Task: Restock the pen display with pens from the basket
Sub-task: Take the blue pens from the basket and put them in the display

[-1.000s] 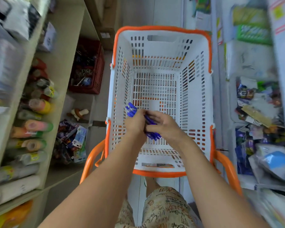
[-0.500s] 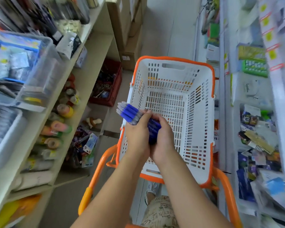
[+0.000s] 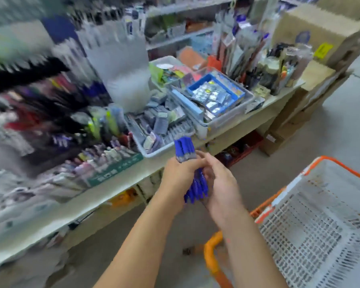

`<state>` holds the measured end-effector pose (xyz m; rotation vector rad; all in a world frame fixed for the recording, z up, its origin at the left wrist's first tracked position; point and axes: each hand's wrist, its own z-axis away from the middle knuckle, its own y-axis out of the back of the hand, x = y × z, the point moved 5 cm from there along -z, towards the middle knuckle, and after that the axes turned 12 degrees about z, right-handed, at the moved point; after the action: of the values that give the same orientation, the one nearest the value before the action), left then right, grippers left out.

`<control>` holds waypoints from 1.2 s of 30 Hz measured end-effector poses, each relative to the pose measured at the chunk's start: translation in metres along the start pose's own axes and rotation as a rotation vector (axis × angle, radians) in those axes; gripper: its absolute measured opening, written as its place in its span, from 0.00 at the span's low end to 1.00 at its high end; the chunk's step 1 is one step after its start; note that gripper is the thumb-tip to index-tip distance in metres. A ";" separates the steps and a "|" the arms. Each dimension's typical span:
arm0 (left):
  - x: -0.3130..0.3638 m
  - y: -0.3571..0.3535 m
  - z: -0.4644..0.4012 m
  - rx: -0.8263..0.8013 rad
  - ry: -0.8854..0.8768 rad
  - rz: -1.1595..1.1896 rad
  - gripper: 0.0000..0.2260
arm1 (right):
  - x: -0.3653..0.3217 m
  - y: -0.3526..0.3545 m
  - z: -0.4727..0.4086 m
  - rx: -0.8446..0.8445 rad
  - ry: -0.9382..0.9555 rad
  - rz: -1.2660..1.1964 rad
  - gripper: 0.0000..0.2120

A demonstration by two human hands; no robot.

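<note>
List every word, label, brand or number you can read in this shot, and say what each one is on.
None can be read with certainty.
Green strip on the front of the pen display: white characters, too blurred to read.
Yellow sticker on the cardboard box: dark marks, too blurred.
White label on the lower carton: too small.
Bundle of blue pens gripped by the left hand and right hand: no legible print.

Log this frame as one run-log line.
stage: carrying to display | left hand: grips blue pens | right hand: cups the bundle | basket: right, behind | pen display: blurred
</note>
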<state>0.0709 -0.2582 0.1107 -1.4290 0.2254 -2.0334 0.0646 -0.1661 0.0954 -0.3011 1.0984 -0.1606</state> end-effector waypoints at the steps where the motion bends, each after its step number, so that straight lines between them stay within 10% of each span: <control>1: 0.019 0.029 0.005 -0.008 0.013 -0.030 0.06 | 0.003 -0.029 0.001 -0.056 0.021 0.092 0.12; 11: 0.164 0.273 0.079 0.004 0.040 -0.102 0.02 | 0.071 -0.285 0.035 -0.411 0.056 0.543 0.08; 19: 0.174 0.331 0.082 0.080 0.034 0.037 0.05 | 0.090 -0.346 0.033 -0.333 0.117 0.841 0.11; 25: 0.186 0.355 0.061 0.354 -0.041 0.406 0.05 | 0.093 -0.371 -0.008 -0.244 -0.021 0.489 0.09; 29: 0.200 0.368 0.045 0.406 -0.109 0.530 0.06 | 0.062 -0.375 -0.043 -0.205 0.197 0.333 0.08; 36: 0.209 0.357 0.024 0.418 -0.149 0.521 0.07 | 0.070 -0.390 -0.074 -0.337 0.627 0.855 0.09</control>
<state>0.1910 -0.6543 0.1140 -1.1090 0.0874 -1.4399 0.0380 -0.5672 0.1285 -0.0513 1.7885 0.7450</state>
